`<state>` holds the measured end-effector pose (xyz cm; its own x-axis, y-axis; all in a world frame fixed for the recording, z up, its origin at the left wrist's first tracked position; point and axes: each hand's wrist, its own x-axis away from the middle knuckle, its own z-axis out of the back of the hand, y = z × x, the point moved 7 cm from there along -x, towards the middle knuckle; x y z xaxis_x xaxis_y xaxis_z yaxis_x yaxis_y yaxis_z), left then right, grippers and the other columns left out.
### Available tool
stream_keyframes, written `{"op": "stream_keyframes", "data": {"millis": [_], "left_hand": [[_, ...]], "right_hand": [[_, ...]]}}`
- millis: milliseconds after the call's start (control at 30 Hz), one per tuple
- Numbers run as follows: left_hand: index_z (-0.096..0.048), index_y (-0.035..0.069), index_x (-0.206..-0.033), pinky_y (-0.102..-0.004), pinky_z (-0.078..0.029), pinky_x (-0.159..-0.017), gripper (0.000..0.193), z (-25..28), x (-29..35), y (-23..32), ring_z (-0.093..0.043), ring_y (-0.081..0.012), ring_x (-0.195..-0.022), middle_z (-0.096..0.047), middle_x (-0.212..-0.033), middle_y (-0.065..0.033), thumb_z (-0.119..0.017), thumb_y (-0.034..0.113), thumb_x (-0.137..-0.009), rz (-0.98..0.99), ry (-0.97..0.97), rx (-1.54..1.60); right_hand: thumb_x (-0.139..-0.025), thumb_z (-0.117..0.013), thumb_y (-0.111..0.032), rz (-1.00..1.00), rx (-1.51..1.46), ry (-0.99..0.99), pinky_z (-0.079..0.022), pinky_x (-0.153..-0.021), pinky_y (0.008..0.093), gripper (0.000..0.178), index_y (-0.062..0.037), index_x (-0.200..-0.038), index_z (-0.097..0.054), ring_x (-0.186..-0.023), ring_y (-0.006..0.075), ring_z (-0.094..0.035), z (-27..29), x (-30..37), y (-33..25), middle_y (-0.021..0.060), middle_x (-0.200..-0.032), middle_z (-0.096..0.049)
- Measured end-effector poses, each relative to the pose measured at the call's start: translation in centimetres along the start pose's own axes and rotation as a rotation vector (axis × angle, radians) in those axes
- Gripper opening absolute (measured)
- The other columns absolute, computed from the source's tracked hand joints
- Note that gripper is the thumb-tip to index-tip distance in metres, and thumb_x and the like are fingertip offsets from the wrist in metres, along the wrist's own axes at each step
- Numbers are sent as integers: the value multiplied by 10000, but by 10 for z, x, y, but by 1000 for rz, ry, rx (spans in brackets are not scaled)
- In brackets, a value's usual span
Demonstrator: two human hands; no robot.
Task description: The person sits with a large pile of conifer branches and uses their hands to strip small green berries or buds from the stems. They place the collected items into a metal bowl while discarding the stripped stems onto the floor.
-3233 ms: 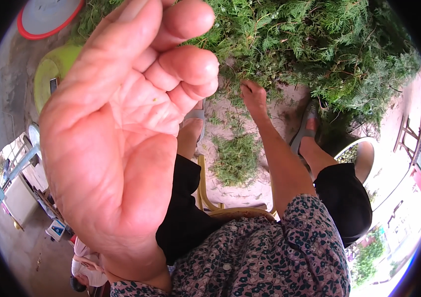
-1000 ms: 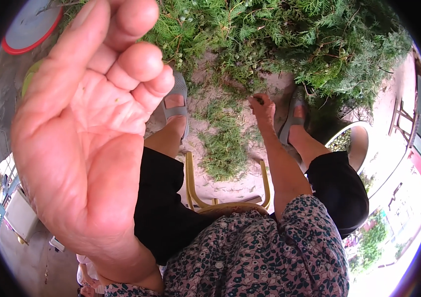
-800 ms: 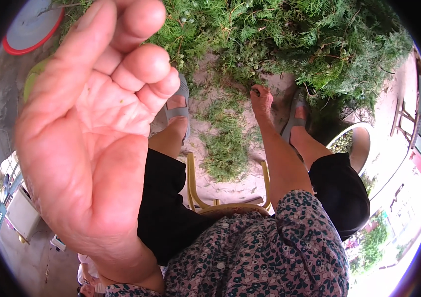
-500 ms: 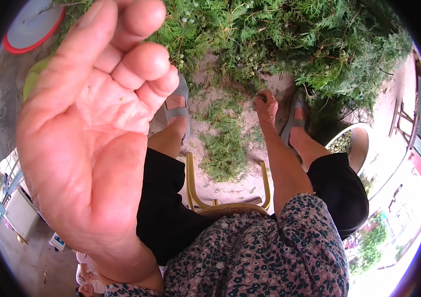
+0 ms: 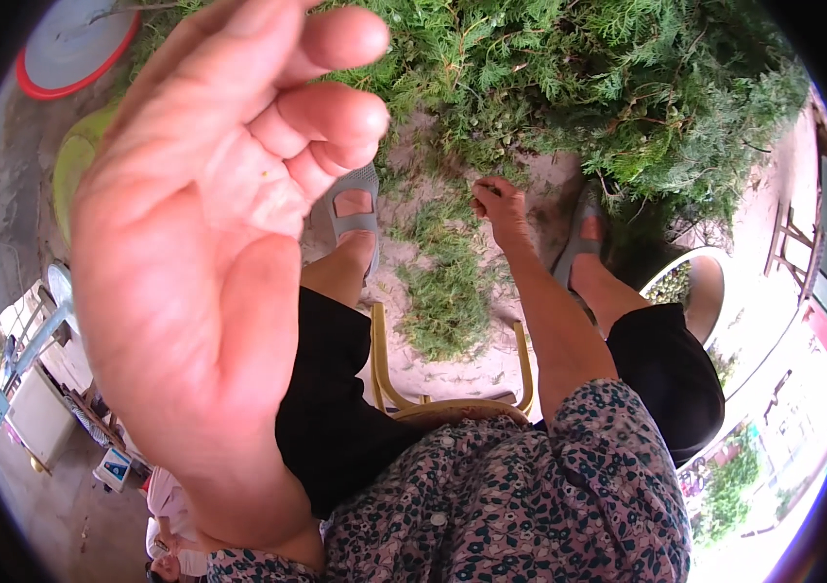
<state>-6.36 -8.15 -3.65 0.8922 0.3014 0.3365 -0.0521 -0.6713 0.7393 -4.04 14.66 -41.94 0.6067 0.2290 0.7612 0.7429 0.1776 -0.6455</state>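
Close to the camera, my left hand [image 5: 190, 253] is raised palm up, its fingers loosely bent and apart. Nothing but a tiny yellowish speck lies on its palm. Lower down, between my grey sandals, my right hand [image 5: 503, 206] hangs over the sandy ground with its fingers curled together. Whatever they hold, if anything, is hidden. Just beside it lies a strip of loose green sprigs [image 5: 442, 301]. Beyond both hands spreads a large heap of leafy evergreen branches [image 5: 569, 78], with small pale green cones among the foliage.
A round pale basin [image 5: 709, 291] by my right knee holds many small green pieces. Yellow metal chair legs [image 5: 379, 360] frame the ground below me. At far left are a red-rimmed round thing [image 5: 73, 49] and a yellow-green one [image 5: 73, 170]. Another person [image 5: 172, 530] appears at lower left.
My right hand has shifted left, away from the right sandal and toward the strip of sprigs. My left hand has drifted slightly to the right in the view, with its fingers still bent.
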Motion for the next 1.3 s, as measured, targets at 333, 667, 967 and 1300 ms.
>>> {"op": "stream_keyframes", "data": {"millis": [333,667,967,1300], "left_hand": [[-562,42,-853,-236,-420,-499,76,-17,5,-29,-494,-98,-567,-561,-671,-32,-576,90,-796,-232,-302,-1474],[-574,12,-854,-255,-460,-495,148,-46,64,-58,-579,-136,-535,-608,-679,-100,-607,132,-774,-269,-276,-1347],[-614,-29,-816,-191,-407,-467,131,-65,121,-65,-498,-78,-508,-578,-638,-40,-567,89,-787,-149,-350,-840],[-614,-15,-787,-216,-422,-473,157,-46,157,-85,-521,-89,-505,-572,-598,-32,-579,138,-780,-35,-254,-592]], "right_hand": [[-803,-577,-70,282,-794,-284,-437,-522,259,73,-48,-872,-579,-649,155,-564,-52,128,-172,45,-747,-593],[-801,-580,-67,520,-749,-302,-411,-521,228,75,-33,-868,-577,-598,109,-498,-51,247,-227,26,-751,-578],[-815,-547,-56,353,-866,-388,-400,-504,229,118,-24,-924,-576,-637,115,-509,-34,292,-198,22,-752,-572],[-775,-600,-88,431,-989,-219,-420,-514,226,103,-30,-852,-562,-648,141,-516,48,336,-207,50,-746,-565]]}}
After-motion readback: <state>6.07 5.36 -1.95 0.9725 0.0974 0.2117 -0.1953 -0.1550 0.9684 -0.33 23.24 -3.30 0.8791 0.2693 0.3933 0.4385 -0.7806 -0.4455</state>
